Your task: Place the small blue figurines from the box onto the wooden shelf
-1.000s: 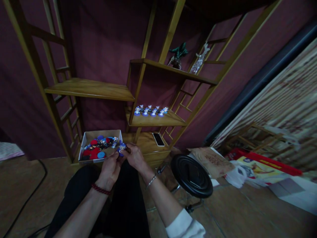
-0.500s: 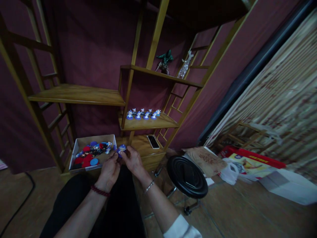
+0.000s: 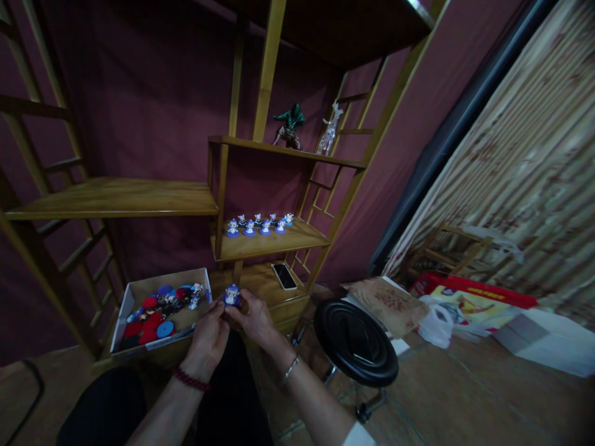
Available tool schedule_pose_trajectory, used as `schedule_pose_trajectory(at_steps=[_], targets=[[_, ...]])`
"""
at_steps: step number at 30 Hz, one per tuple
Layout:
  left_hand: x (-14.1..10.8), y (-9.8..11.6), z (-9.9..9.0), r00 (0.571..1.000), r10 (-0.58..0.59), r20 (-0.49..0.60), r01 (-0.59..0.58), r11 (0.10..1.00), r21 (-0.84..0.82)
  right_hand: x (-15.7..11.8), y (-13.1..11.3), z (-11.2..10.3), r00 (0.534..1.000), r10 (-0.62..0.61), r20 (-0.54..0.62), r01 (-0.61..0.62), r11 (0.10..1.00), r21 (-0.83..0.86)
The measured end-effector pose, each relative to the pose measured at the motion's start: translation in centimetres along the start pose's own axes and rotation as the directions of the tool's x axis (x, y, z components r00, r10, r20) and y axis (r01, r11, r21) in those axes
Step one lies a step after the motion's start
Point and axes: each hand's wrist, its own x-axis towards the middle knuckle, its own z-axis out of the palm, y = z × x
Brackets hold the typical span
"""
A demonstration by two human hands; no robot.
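Between my two hands is a small purple-and-white figurine, held upright. The fingers of my left hand close on its lower left side, while my right hand grips it from the right. An open white box lies just left of my hands, with red, blue and black figurines and a round blue piece inside. Two rows of small figurines stand on the small shelf beyond my hands.
A phone lies on the low shelf. Higher up stand a green figure and a clear deer-like figure. To the right are a black round stool, cardboard, a plastic bag and a white box.
The view has shifted, so the shelves sit further left and lower in the picture. Both hands still hold the purple figurine, which now shows more upright.
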Motion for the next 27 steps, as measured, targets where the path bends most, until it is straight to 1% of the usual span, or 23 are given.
schedule_pose_trajectory(at_steps=[5, 8, 10, 12, 15, 19, 27], targets=[[0.4, -1.0, 0.3, 1.0, -0.002, -0.015, 0.002, 1.0, 0.01, 0.0, 1.0, -0.4, 1.0, 0.01, -0.015, -0.01, 0.999, 0.05], [0.5, -1.7, 0.6, 1.0, -0.022, -0.018, 0.022, 0.999, 0.023, -0.1, 1.8, -1.1, 1.0, 0.016, -0.025, -0.013, 0.994, 0.113], [0.6, -2.3, 0.7, 0.998, -0.053, 0.02, 0.052, 0.998, 0.046, -0.1, 2.4, -1.6, 0.999, 0.034, -0.021, -0.03, 0.983, 0.183], [0.6, -2.9, 0.9, 0.996, -0.058, 0.061, 0.055, 0.997, 0.054, -0.1, 3.0, -2.2, 0.998, 0.062, -0.002, -0.06, 0.966, 0.253], [0.6, -3.6, 1.0, 0.996, -0.02, 0.087, 0.015, 0.998, 0.068, 0.0, 3.8, -2.9, 0.998, 0.062, 0.031, -0.069, 0.945, 0.32], [0.5, -4.2, 1.6, 0.998, 0.0, 0.07, -0.006, 0.996, 0.089, -0.2, 4.6, -3.4, 0.997, 0.021, 0.076, -0.05, 0.919, 0.39], [0.8, -5.5, 3.6, 0.996, 0.008, 0.09, -0.022, 0.988, 0.153, -0.3, 6.5, -5.2, 0.997, 0.032, 0.074, -0.062, 0.892, 0.448]])
